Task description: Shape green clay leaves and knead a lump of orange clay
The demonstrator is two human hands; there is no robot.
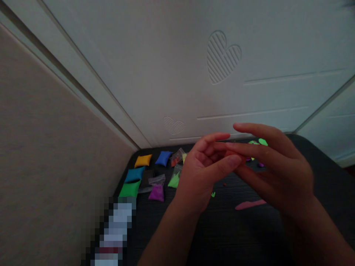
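Observation:
My left hand (198, 170) and my right hand (285, 168) meet above the dark table. Pinched between their fingertips is a piece of orange modelling clay (242, 159), mostly covered by the left thumb and the right fingers, so its full shape is hidden. My left thumb presses along its near side. On the right hand, the index finger is raised off the clay while other fingers touch it. Beneath the right hand lies a pink plastic modelling knife (249, 204), partly hidden by that hand. A small green clay bit (213, 194) and a tiny reddish crumb (224, 184) rest on the table.
Clay packets lie at the left: yellow-orange (143, 160), blue (163, 158), teal (134, 174), green (130, 188), purple (156, 193) and light green (174, 181). Bright green and purple pieces (263, 142) sit behind my right hand. A white panel (177, 74) with heart reliefs rises behind the table.

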